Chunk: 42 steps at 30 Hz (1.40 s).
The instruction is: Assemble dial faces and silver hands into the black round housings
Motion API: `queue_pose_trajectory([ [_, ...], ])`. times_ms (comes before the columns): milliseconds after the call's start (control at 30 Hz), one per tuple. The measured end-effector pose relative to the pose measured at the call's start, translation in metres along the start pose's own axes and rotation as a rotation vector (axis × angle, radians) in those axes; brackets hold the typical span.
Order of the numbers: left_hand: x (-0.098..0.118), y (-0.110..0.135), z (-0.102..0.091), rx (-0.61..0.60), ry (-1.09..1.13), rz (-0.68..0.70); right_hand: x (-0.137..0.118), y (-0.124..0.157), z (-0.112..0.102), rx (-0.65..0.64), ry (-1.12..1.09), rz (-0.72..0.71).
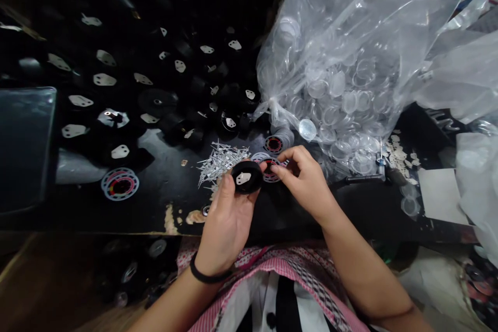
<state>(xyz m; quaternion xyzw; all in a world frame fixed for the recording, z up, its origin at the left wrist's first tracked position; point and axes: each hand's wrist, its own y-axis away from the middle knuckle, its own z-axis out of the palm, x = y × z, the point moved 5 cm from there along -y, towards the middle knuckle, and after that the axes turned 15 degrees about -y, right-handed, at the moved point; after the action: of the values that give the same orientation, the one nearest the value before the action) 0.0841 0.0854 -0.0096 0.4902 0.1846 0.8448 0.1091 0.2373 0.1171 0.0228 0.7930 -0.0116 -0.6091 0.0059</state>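
Note:
My left hand [227,212] grips a round black cup-shaped part [246,176] with a small white metal plate in its middle, held just above the black table's [163,192] front edge. My right hand [303,179] is right beside it, fingertips pinched on a round printed dial disc [270,176] with red and white markings. A second printed dial [274,143] lies just behind the hands. A heap of thin white pointer needles [220,161] sits on the table left of the hands.
A big pile of black parts with white plates [171,78] covers the back left. A clear plastic bag of transparent round lenses [346,78] fills the right. Another dial [120,184] lies at the left, white chips [399,155] at the right, a dark bin [25,145] far left.

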Motion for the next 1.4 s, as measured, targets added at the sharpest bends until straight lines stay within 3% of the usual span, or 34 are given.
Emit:
queue_pose_trajectory([
  [133,0.000,0.001,-0.002,-0.043,-0.041,0.027,0.003,-0.001,-0.002,-0.014,-0.072,0.078],
  [300,-0.001,-0.001,0.000,-0.087,-0.113,0.026,-0.005,-0.004,-0.012,0.022,0.009,-0.108],
  [400,-0.004,-0.003,-0.001,-0.046,-0.128,-0.059,-0.009,0.000,-0.017,0.065,-0.056,-0.085],
  [500,-0.006,0.000,-0.003,-0.002,-0.118,-0.154,-0.019,0.008,-0.010,0.020,-0.130,-0.051],
  [600,-0.004,0.006,0.001,-0.043,-0.113,-0.159,-0.030,0.012,0.007,-0.055,-0.128,-0.086],
  [767,-0.004,0.011,0.001,-0.090,-0.217,-0.104,-0.019,0.011,0.018,-0.016,-0.203,0.098],
  [933,-0.006,0.007,-0.008,-0.160,-0.369,-0.063,-0.013,0.011,0.015,-0.093,-0.324,0.197],
  [1200,-0.007,0.006,-0.011,-0.236,-0.345,-0.106,-0.014,0.010,0.012,-0.149,-0.291,0.224],
  [1400,-0.010,0.008,-0.012,-0.237,-0.383,-0.116,-0.013,0.017,0.010,-0.114,-0.056,0.156],
])
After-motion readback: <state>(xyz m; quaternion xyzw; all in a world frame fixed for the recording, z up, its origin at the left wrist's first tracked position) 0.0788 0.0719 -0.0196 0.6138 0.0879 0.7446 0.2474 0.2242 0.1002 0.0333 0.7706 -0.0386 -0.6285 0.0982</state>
